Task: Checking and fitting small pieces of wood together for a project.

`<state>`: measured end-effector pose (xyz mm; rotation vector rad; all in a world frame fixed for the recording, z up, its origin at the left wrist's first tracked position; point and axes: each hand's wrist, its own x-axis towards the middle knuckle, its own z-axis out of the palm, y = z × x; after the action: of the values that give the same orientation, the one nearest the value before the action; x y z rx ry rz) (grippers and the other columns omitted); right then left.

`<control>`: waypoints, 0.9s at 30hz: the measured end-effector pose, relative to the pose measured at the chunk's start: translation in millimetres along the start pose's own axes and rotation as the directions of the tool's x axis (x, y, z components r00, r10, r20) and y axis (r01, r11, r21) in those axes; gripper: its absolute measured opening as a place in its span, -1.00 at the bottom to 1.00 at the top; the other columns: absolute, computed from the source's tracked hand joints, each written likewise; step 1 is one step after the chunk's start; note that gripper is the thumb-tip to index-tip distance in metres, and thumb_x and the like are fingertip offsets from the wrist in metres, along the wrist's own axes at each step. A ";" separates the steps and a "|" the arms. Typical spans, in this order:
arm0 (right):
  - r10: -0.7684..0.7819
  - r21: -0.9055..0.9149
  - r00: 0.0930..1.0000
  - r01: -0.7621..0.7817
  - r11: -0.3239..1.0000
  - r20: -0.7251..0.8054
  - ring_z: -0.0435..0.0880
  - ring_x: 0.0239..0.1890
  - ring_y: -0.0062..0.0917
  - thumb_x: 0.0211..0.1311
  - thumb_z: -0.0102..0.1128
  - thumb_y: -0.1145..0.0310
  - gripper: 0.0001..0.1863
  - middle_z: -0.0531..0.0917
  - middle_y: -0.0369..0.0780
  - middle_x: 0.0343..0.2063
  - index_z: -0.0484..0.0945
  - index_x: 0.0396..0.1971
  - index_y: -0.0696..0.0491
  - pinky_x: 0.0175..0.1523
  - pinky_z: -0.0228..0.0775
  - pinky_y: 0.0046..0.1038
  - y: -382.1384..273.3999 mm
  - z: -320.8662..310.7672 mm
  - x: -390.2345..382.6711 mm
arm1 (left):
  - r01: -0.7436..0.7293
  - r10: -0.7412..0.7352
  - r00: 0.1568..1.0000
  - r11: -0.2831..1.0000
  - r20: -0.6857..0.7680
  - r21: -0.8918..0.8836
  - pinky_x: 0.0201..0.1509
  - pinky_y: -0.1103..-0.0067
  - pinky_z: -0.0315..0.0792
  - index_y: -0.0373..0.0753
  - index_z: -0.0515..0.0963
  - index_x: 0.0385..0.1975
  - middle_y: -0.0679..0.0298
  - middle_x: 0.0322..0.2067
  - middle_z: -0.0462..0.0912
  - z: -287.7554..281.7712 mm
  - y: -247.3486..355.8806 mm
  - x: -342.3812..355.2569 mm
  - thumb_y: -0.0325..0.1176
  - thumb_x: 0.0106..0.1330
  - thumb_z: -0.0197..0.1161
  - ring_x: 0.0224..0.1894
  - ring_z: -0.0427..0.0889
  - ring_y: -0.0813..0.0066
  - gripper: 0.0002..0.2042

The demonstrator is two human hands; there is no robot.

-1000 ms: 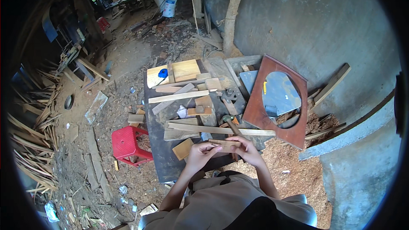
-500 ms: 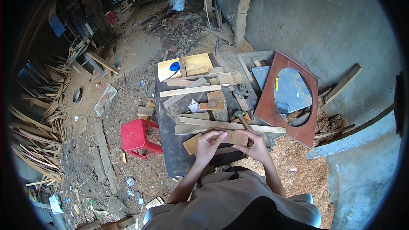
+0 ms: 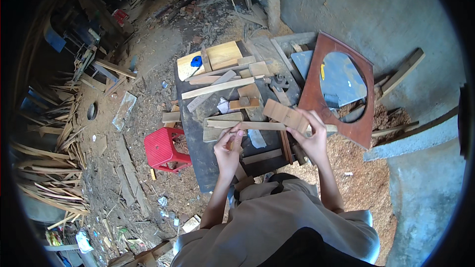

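My right hand (image 3: 312,137) grips one end of a short flat wooden board (image 3: 284,114), holding it tilted above the dark worktable (image 3: 198,168). My left hand (image 3: 228,154) is closed, thumb against fingertips, near the left end of a long pale wooden strip (image 3: 262,125). What sits between the left fingers, if anything, is too small to make out. The strip lies across the table beyond my hands and passes behind the board. A whitish-blue scrap (image 3: 256,139) lies between my hands.
Wood offcuts (image 3: 217,88) and a blue round object (image 3: 196,61) cover the table's far part. On the right leans a reddish-brown panel (image 3: 316,86) with an oval opening. A red plastic stool (image 3: 166,148) stands left. Wood shavings (image 3: 366,183) cover the floor by the wall.
My left hand has let go of the board and moved left. My right hand has raised and tilted the board farther from me. The view has shifted slightly.
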<state>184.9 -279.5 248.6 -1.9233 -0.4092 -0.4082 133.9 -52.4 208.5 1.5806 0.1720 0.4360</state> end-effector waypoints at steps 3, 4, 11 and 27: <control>0.019 0.041 1.000 -0.020 0.999 0.018 0.56 -0.11 -0.51 -0.15 0.43 0.62 -0.47 0.58 -0.20 -0.22 0.55 -0.04 0.20 0.03 0.37 -0.52 -9.9 -3.2 4.9 | 0.043 -0.043 0.999 0.999 0.005 0.009 0.12 0.56 0.40 -0.41 0.60 -0.30 0.08 -0.05 0.60 1.1 6.3 -1.2 -0.53 0.27 0.25 -0.01 0.54 0.47 -0.91; 0.012 0.063 1.000 -0.013 0.998 0.013 0.56 -0.11 -0.51 -0.16 0.43 0.63 -0.46 0.58 -0.19 -0.19 0.54 -0.04 0.20 0.03 0.37 -0.52 -8.6 -2.5 4.2 | 0.068 -0.068 0.997 0.998 -0.022 -0.014 0.10 0.56 0.42 -0.41 0.59 -0.31 0.08 -0.10 0.62 4.6 13.4 -2.7 -0.57 0.23 0.27 -0.03 0.57 0.47 -0.92; -0.077 0.025 0.997 0.077 0.997 -0.006 0.60 -0.17 -0.38 -0.18 0.45 0.57 -0.45 0.61 -0.14 -0.21 0.55 -0.04 0.15 -0.03 0.43 -0.45 -17.2 -0.4 5.0 | -0.090 0.096 0.994 0.990 0.049 -0.108 -0.13 0.68 0.45 -0.37 0.63 -0.28 0.26 -0.33 0.67 18.2 34.5 -0.4 -0.61 0.13 0.36 -0.30 0.61 0.60 -0.84; -0.034 0.074 0.995 0.027 0.997 0.095 0.59 -0.17 -0.41 -0.22 0.49 0.55 -0.43 0.62 -0.17 -0.21 0.57 -0.05 0.15 -0.01 0.40 -0.45 -30.1 1.3 -2.0 | -0.368 0.348 0.918 0.926 0.190 0.086 0.22 0.38 0.36 -0.28 0.65 -0.36 0.15 0.08 0.49 38.4 45.1 24.8 -0.50 0.08 0.40 0.15 0.47 0.27 -0.87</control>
<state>169.4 -267.5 271.6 -1.8727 -0.5099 -0.3169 164.0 -81.7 257.0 1.7662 -0.2344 0.5787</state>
